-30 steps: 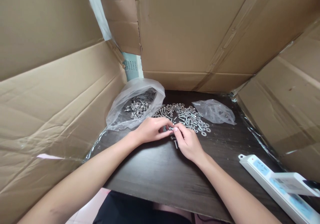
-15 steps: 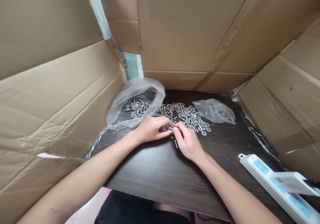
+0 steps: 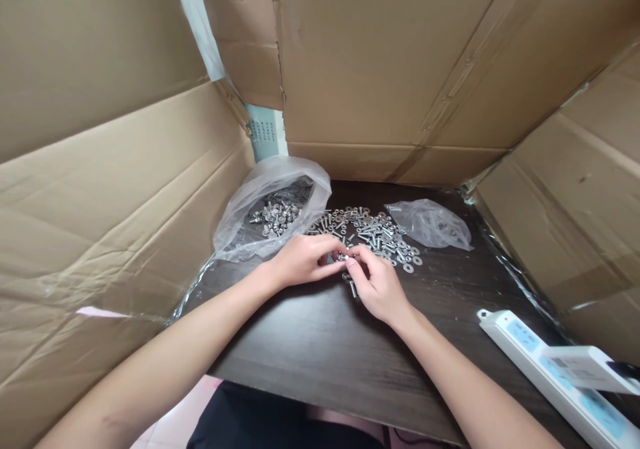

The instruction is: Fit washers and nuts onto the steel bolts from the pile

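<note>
Over the dark tabletop my left hand (image 3: 309, 259) and my right hand (image 3: 379, 287) meet fingertip to fingertip. Between them is a small silver bolt (image 3: 342, 257), pinched by the thumb and fingers of both hands; most of it is covered, and I cannot tell whether a nut or washer is on it. Just below the right thumb a loose bolt (image 3: 353, 289) lies on the table, with another small metal piece by its upper end. Right behind the hands spreads a pile of bolts, nuts and flat washers (image 3: 375, 232).
An open clear plastic bag (image 3: 235, 225) of short bolts stands back left. A flatter plastic bag (image 3: 430, 223) lies back right. A white power strip (image 3: 520, 334) with a plug runs along the right. Cardboard walls (image 3: 380, 62) enclose the left, back and right sides.
My right fingertips have shifted very slightly to the right, so a bit more of the bolt shows. Both hands otherwise stay in place.
</note>
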### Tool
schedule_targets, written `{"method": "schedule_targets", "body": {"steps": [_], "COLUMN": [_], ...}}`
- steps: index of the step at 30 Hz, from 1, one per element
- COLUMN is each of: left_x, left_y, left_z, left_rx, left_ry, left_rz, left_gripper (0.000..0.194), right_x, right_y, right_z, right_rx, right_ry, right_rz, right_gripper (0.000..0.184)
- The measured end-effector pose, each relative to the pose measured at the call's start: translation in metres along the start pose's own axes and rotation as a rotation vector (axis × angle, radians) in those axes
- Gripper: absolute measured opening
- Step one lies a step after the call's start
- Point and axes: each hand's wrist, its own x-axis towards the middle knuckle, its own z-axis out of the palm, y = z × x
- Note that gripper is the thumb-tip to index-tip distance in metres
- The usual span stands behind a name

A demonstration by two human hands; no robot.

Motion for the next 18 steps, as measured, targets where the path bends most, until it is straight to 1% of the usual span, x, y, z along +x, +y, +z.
{"method": "schedule_targets", "body": {"steps": [11,16,18], "left_x": [-0.0009,-0.0004,-0.0004], "left_y": [-0.0010,0.0003,0.0003], "left_z": [0.0005,-0.0001,-0.0002], "left_rx": [-0.001,-0.011,-0.012], "left_ry": [-0.018,-0.021,-0.020], "left_rz": [-0.015,0.001,0.005], "left_gripper": [0.021,0.020,0.020], "right_x": [0.0008,0.0008,0.0009], "right_y": [0.0022,0.0035,0.0027], "right_z": [0.0021,0.0026,0.0016], "right_rx": [-0.006,-0.066,-0.062], "right_ry": [-0.025,-0.005,0.005], "right_rz": [-0.029,-0.040,-0.037], "right_gripper": [0.027,0.033,0.032]}}
